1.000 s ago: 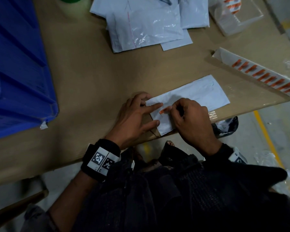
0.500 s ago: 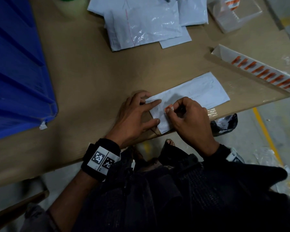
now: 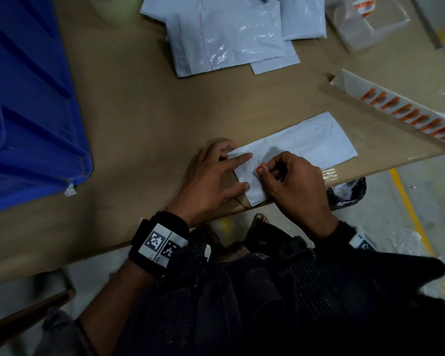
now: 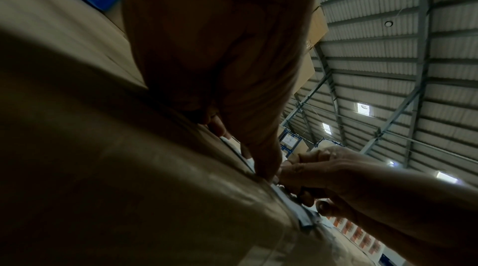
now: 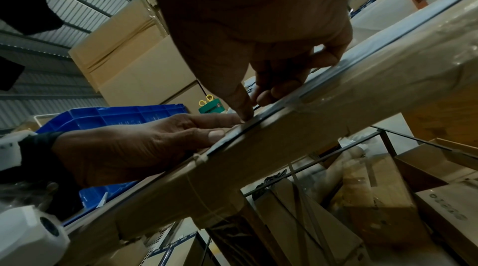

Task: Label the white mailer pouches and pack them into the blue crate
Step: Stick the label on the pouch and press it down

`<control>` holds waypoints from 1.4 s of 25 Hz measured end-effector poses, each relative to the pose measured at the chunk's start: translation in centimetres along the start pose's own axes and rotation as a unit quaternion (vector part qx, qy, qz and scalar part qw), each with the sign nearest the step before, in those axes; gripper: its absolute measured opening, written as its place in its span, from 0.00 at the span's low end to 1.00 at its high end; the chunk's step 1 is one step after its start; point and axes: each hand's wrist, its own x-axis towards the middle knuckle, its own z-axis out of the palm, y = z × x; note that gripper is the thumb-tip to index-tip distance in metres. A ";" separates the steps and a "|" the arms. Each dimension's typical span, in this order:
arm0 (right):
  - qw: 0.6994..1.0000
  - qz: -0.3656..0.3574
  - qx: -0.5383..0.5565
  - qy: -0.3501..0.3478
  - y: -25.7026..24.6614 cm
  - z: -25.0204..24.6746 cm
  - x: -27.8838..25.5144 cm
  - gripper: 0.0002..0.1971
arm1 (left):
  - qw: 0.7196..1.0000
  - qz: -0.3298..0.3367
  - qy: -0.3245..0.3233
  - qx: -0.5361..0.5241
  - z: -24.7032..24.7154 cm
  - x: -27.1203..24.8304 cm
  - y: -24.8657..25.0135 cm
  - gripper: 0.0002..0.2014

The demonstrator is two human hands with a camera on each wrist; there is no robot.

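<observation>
A: While the left hand (image 3: 211, 176) lies flat at the near edge of the cardboard-covered table (image 3: 139, 119), what is it doing?

B: Its fingers are straight and spread. The forefinger and thumb press down the near end of a white mailer pouch (image 3: 306, 142), which lies flat on the table at the front edge, well right of the blue crate (image 3: 28, 104).

A: And the right hand (image 3: 293, 186)?

B: Its fingers are curled, and thumb and forefinger pinch a small orange label (image 3: 262, 165) right at the pouch's surface, just beside the left forefinger. In the right wrist view the right forefinger's tip comes down on the pouch's edge next to the left hand (image 5: 134, 147); the label itself is hidden there.

A: Is the label stuck down?

B: I cannot tell; only a sliver of orange shows between the fingertips.

A: What else lies on the table?

B: A loose pile of white mailer pouches (image 3: 229, 39) at the far side, glossy and overlapping. To the right, a long backing sheet with a row of orange labels (image 3: 406, 114) lies slantwise near the table's right edge, and another sheet of them (image 3: 365, 19) sits at the far right corner. The crate stands on the left of the table, and the right wrist view shows its ribbed blue wall (image 5: 116, 115) behind the left hand.
</observation>
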 end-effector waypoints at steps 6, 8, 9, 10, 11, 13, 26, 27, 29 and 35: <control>0.999 0.038 -0.018 0.018 -0.5 0.1 -0.1 0.14 | 1.000 0.003 0.002 -0.015 -0.1 0.0 0.0 0.28; 0.998 0.046 -0.034 0.020 -0.6 0.1 -0.2 0.15 | 1.000 0.005 0.003 -0.018 0.0 0.0 0.0 0.29; 0.998 0.049 -0.039 0.022 -0.6 0.1 -0.2 0.15 | 1.000 0.004 0.003 -0.018 0.0 0.0 0.0 0.29; 0.997 0.053 -0.043 0.022 -0.6 0.1 -0.1 0.16 | 1.000 0.003 0.003 -0.017 0.0 0.0 0.0 0.29; 0.997 0.055 -0.044 0.021 -0.6 0.0 -0.1 0.16 | 1.000 0.002 0.001 -0.018 0.0 0.0 0.0 0.29; 0.998 0.052 -0.040 0.012 -0.6 -0.1 -0.1 0.16 | 1.000 -0.001 -0.002 -0.016 0.0 0.1 0.0 0.30; 0.998 0.044 -0.045 -0.021 -0.5 -0.6 0.2 0.16 | 1.000 -0.002 -0.003 -0.001 0.0 0.1 -0.1 0.30; 0.998 0.043 -0.046 -0.020 -0.5 -0.5 0.1 0.16 | 1.000 -0.001 -0.001 -0.001 0.0 0.1 -0.1 0.30; 0.998 0.041 -0.048 -0.016 -0.4 -0.4 0.1 0.17 | 1.000 0.001 0.001 -0.002 -0.1 0.1 0.1 0.30; 0.997 0.015 -0.073 -0.008 -0.2 -0.1 0.1 0.17 | 1.000 -0.002 0.000 0.001 -0.1 0.0 0.2 0.29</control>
